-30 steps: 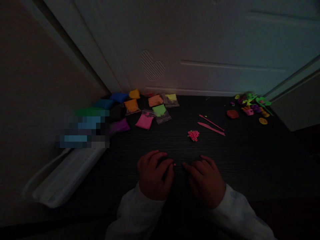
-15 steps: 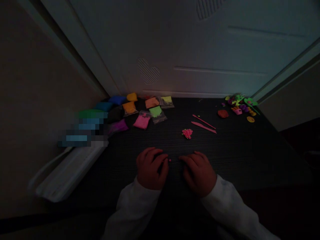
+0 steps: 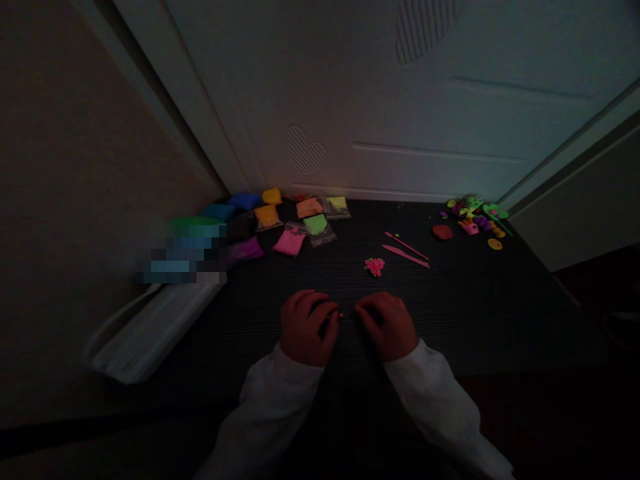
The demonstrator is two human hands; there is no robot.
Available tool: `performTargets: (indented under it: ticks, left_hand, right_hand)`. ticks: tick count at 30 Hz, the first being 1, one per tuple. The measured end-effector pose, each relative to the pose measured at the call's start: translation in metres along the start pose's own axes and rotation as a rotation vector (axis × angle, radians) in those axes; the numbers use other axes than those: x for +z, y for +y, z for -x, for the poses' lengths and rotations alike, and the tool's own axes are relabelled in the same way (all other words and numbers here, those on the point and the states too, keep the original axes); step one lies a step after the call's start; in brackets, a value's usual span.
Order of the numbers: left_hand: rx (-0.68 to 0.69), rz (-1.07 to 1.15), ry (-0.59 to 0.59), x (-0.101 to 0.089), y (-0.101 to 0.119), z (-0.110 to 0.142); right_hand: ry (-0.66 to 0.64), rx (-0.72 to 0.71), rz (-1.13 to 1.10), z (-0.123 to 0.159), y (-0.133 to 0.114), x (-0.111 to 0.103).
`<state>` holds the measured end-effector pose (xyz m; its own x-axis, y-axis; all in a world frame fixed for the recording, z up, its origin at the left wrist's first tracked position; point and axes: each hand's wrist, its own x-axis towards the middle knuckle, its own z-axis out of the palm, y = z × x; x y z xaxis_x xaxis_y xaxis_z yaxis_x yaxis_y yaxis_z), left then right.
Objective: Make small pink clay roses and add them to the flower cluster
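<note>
Low over the dark table (image 3: 300, 287), my left hand (image 3: 309, 327) is curled in a pinch, its thumb and forefinger closed around a bit of pink clay (image 3: 341, 315) that shows at the tips. Just right of it, my right hand (image 3: 389, 325) also has thumb and forefinger drawn together; whatever lies between those tips is too small and dark to name. Beyond both hands sits a small cluster of pink clay petals with green edges (image 3: 375, 267). Two pink modelling tools, a thin stick (image 3: 406, 245) and a flat knife (image 3: 405, 256), lie behind it to the right.
Several bags of coloured clay, among them pink (image 3: 290, 241), green (image 3: 316, 225) and orange (image 3: 267, 216), lie at the back left. A white tray (image 3: 155, 333) is at the left edge. A red clay lump (image 3: 442, 232) and small clay figures (image 3: 473, 217) are at the back right.
My right hand has moved slightly up and left, and its thumb and forefinger have come together. My left hand keeps its pinch. The whole view has shifted a little.
</note>
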<state>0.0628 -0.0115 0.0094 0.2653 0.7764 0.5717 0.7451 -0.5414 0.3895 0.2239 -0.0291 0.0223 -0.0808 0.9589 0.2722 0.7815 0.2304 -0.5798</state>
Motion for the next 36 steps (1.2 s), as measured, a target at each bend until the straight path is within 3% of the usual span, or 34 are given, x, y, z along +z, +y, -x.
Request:
performTargets:
  ticks: [10,19,24,30,36]
  left_hand:
    - [-0.022,0.012,0.030,-0.001,0.002,-0.001]
    - [-0.091,0.184,0.080,0.003,0.042,-0.007]
    - [-0.136,0.213,0.128,0.006,0.043,-0.008]
    - [-0.154,0.220,0.167,0.006,0.035,-0.011]
    - [-0.145,0.263,0.284,0.008,0.027,-0.010]
  right_hand:
    - [0.080,0.025,-0.128,0.003,0.002,-0.004]
    - [0.185,0.005,-0.273,0.006,0.002,-0.008]
    - [0.175,0.011,-0.305,0.006,0.001,-0.010]
    - [0.135,0.048,-0.096,0.003,0.005,-0.008]
    - [-0.024,0.022,0.190,0.004,0.006,-0.001]
